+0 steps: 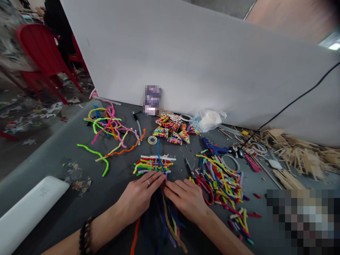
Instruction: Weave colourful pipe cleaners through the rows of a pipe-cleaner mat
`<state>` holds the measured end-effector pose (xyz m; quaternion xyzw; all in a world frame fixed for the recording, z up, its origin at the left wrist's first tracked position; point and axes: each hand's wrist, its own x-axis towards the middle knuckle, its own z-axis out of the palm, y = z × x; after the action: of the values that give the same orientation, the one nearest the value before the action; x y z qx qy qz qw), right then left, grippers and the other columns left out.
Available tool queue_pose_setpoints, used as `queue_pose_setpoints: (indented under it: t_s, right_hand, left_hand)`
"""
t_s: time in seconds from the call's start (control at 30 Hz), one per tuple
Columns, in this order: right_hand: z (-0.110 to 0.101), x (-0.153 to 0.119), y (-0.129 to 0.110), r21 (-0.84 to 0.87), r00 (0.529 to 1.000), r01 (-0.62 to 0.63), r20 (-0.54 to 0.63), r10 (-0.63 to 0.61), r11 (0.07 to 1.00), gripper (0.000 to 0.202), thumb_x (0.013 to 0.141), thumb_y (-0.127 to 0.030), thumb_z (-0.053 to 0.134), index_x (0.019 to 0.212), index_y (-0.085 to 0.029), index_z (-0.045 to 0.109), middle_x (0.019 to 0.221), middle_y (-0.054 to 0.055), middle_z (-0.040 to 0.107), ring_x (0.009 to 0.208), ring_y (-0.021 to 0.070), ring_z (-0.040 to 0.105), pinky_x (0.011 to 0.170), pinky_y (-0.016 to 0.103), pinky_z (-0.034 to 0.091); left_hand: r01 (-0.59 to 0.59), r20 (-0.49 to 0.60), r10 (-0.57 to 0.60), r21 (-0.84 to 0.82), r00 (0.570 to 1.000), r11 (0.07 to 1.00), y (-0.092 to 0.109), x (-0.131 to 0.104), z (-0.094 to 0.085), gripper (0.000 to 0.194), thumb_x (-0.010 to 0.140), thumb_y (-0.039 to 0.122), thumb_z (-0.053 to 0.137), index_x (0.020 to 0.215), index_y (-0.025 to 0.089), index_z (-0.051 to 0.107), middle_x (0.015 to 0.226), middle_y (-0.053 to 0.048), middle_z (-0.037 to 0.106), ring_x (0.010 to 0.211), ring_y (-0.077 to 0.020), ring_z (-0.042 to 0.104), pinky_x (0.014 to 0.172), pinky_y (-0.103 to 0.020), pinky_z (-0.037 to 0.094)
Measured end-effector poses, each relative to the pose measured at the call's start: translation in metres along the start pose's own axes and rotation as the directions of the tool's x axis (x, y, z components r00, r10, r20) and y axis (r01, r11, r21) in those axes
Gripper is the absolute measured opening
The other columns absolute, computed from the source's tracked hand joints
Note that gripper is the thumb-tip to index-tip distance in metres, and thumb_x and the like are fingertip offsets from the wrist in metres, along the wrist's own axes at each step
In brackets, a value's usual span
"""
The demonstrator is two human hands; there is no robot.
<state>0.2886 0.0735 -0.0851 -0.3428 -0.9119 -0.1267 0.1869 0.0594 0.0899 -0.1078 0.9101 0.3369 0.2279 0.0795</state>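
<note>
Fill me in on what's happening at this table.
Someone is working a half-woven strip of coloured fuzzy stems with both bare hands. The left hand and the right hand meet at its near edge, with long loose stems trailing below. Red-handled scissors and a heap of short cut stems lie beside the right hand. Farther back sit small multicoloured woven pieces and a blue glue gun; longer stems lie tangled off to the left.
</note>
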Motion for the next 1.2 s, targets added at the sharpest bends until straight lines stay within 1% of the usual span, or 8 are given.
queue_pose_setpoints:
  t_s: [0.2, 0.4, 0.5, 0.6, 0.67, 0.73, 0.93, 1.2]
  right_hand:
    - [0.006, -0.002, -0.001, 0.12, 0.984, -0.15, -0.079, 0.16, 0.981, 0.024, 0.106, -0.015, 0.045, 0.11, -0.014, 0.069, 0.099, 0.006, 0.077, 0.082, 0.0155, 0.067, 0.071, 0.033, 0.039]
    - [0.007, 0.002, -0.002, 0.227, 0.925, -0.373, 0.02, 0.379, 0.899, 0.022, 0.105, -0.024, 0.047, 0.1, -0.02, 0.068, 0.078, 0.001, 0.074, 0.065, 0.015, 0.064, 0.066, 0.03, 0.037]
    - [0.01, 0.005, 0.0, 0.309, 0.874, -0.48, 0.091, 0.477, 0.821, 0.016, 0.102, -0.028, 0.052, 0.1, -0.022, 0.067, 0.082, 0.0, 0.077, 0.07, 0.0157, 0.069, 0.069, 0.027, 0.04]
    - [0.011, 0.011, 0.006, 0.396, 0.784, -0.616, 0.229, 0.576, 0.681, 0.015, 0.101, -0.033, 0.053, 0.102, -0.024, 0.065, 0.084, -0.003, 0.078, 0.076, 0.016, 0.072, 0.069, 0.025, 0.044]
    - [0.01, 0.015, 0.011, 0.426, 0.727, -0.683, 0.318, 0.608, 0.594, 0.017, 0.101, -0.037, 0.053, 0.103, -0.025, 0.064, 0.083, -0.004, 0.077, 0.076, 0.0159, 0.073, 0.066, 0.024, 0.044]
    - [0.008, 0.02, 0.015, 0.427, 0.699, -0.712, 0.353, 0.622, 0.558, 0.019, 0.101, -0.04, 0.054, 0.103, -0.025, 0.066, 0.08, -0.004, 0.077, 0.074, 0.0162, 0.074, 0.065, 0.024, 0.044]
    - [0.002, 0.035, 0.023, 0.341, 0.678, -0.735, 0.372, 0.634, 0.586, 0.019, 0.095, -0.04, 0.061, 0.092, -0.028, 0.074, 0.083, -0.003, 0.078, 0.076, 0.0169, 0.073, 0.065, 0.024, 0.042]
    - [0.001, 0.056, 0.035, 0.317, 0.683, -0.729, 0.395, 0.614, 0.606, 0.022, 0.093, -0.042, 0.064, 0.083, -0.025, 0.074, 0.063, -0.004, 0.07, 0.058, 0.0144, 0.062, 0.058, 0.025, 0.035]
  left_hand:
    - [-0.063, 0.057, 0.057, 0.116, 0.997, 0.991, 0.0, -0.002, 0.001, 0.06, 0.083, -0.003, 0.047, 0.142, 0.01, 0.051, 0.147, -0.009, 0.059, 0.137, -0.0253, 0.053, 0.107, -0.038, 0.053]
    - [-0.079, 0.097, 0.063, 0.178, 0.993, 0.981, 0.0, -0.003, 0.002, 0.058, 0.084, 0.001, 0.05, 0.141, 0.011, 0.054, 0.149, -0.009, 0.057, 0.139, -0.0257, 0.051, 0.11, -0.037, 0.049]
    - [-0.09, 0.123, 0.064, 0.212, 0.99, 0.973, 0.002, -0.002, 0.0, 0.057, 0.085, 0.002, 0.049, 0.141, 0.011, 0.054, 0.148, -0.01, 0.058, 0.139, -0.0261, 0.052, 0.109, -0.037, 0.048]
    - [-0.107, 0.147, 0.07, 0.262, 0.987, 0.959, 0.005, -0.001, -0.003, 0.056, 0.089, 0.003, 0.046, 0.144, 0.009, 0.05, 0.149, -0.012, 0.056, 0.139, -0.027, 0.051, 0.11, -0.037, 0.048]
    - [-0.122, 0.167, 0.075, 0.294, 0.983, 0.948, 0.007, -0.001, -0.004, 0.054, 0.092, 0.005, 0.044, 0.146, 0.008, 0.048, 0.15, -0.013, 0.055, 0.14, -0.0279, 0.051, 0.11, -0.037, 0.048]
    - [-0.131, 0.181, 0.076, 0.313, 0.981, 0.941, 0.009, -0.001, -0.004, 0.055, 0.094, 0.007, 0.044, 0.15, 0.009, 0.044, 0.151, -0.014, 0.054, 0.14, -0.0285, 0.051, 0.109, -0.038, 0.047]
    - [-0.118, 0.205, 0.052, 0.325, 0.977, 0.938, 0.012, 0.0, 0.001, 0.064, 0.094, 0.009, 0.047, 0.156, 0.009, 0.034, 0.153, -0.018, 0.05, 0.14, -0.03, 0.049, 0.111, -0.04, 0.044]
    - [-0.124, 0.207, 0.057, 0.331, 0.977, 0.935, 0.015, 0.003, 0.006, 0.05, 0.098, 0.018, 0.048, 0.146, 0.007, 0.049, 0.146, -0.019, 0.057, 0.138, -0.0307, 0.05, 0.113, -0.041, 0.04]
